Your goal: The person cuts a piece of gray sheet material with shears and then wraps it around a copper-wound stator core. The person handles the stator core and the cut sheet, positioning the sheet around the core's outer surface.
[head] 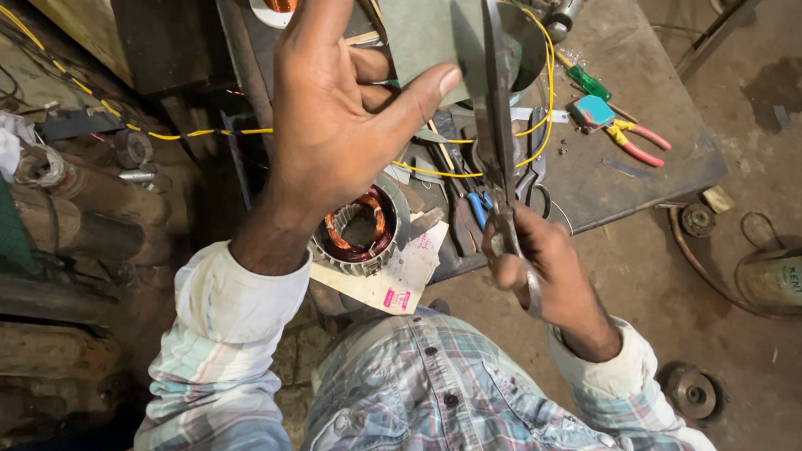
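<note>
Scissors [497, 111] at grey sheet [422, 23]; motor stator [357, 230], pliers [630, 140] beneath.

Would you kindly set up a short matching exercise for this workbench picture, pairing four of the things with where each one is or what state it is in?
Things:
1. scissors
2. grey-green sheet
3. motor stator
4. pliers

Places or states:
A. lying on the metal table, red and yellow handles, untouched
B. held upright in the right hand
C. standing on a card below the left hand's wrist, copper windings inside
D. pinched between thumb and fingers of the left hand

Pairs: 1-B, 2-D, 3-C, 4-A
</note>
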